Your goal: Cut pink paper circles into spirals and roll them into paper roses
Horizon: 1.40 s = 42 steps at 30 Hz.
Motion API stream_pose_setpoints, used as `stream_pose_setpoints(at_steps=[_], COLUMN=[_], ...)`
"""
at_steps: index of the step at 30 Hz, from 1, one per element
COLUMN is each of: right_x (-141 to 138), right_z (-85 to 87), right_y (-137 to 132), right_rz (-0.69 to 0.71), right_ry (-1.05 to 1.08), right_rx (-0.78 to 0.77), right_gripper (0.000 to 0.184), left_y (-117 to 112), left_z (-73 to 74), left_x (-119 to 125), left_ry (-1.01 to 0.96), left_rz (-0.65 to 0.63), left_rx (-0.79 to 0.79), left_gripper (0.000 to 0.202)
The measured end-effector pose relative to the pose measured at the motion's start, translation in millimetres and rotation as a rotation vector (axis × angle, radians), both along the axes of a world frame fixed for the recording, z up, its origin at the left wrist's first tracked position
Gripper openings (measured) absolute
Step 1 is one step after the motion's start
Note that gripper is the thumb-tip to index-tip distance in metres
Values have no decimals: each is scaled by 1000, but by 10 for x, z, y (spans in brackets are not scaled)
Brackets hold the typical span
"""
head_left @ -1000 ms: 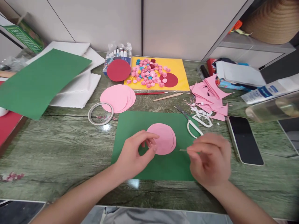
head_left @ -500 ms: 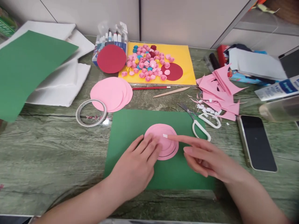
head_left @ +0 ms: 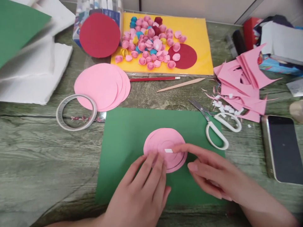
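A pink paper disc (head_left: pixel 163 134) with spiral lines cut or drawn on it lies on a green sheet (head_left: pixel 123 126). My left hand (head_left: pixel 142 186) rests its outstretched fingers flat on the disc's lower left part. At the tip of my right hand's (head_left: pixel 210 168) straight index finger is a small white piece of tape (head_left: pixel 168 150), over the middle of the disc. I cannot tell whether the piece touches the paper. The right thumb stands apart and the other fingers are loosely curled. White-handled scissors (head_left: pixel 214 126) lie partly open on the sheet's upper right corner.
Behind are pink discs (head_left: pixel 97 85), a tape roll (head_left: pixel 59 116), a red pencil (head_left: pixel 153 78) and a pointed wooden stick (head_left: pixel 181 85). Rolled paper flowers (head_left: pixel 148 44) cover a yellow pad (head_left: pixel 201 34). Pink scraps (head_left: pixel 236 80) and a phone (head_left: pixel 284 149) are at right.
The view has come closer to the table. My right fingertip, with the tape piece, stays over the disc's middle. My left hand has shifted slightly down the disc.
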State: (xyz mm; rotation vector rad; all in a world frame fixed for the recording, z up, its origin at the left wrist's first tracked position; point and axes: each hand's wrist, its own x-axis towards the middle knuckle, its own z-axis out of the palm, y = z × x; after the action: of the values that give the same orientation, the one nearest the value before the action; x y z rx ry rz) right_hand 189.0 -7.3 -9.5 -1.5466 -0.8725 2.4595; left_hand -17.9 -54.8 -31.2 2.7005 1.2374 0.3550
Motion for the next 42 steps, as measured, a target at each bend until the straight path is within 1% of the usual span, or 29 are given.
stream_pose_setpoints(at_steps=[6,17,26,31,37,40,42], right_x=[-43,-48,-63,-81,-97,-44,3], right_z=[-2,6,20,33,70,75,81], right_y=[-20,1,8,18,-26,-112,-172], right_rz=[17,70,109,119,159,194,211], right_ry=[-44,-92,-129,-134,-199,-227,-258], right_rx=[12,39,61,94,107,155,266], right_gripper=[53,49,50,49,51,53,53], left_y=[-21,-19,-19,-27,-32,-37,-43], left_z=[-21,-25,-22,-40,-46,-38,-33], left_x=[16,0,12,24,60,83,95], left_ry=[5,15,26,66,91,97,96], left_rz=[-2,-6,-9,-2,7,39,56], left_rx=[-4,-28,-36,-36,-25,-7,2], left_gripper=[39,38,38,39,34,35,34])
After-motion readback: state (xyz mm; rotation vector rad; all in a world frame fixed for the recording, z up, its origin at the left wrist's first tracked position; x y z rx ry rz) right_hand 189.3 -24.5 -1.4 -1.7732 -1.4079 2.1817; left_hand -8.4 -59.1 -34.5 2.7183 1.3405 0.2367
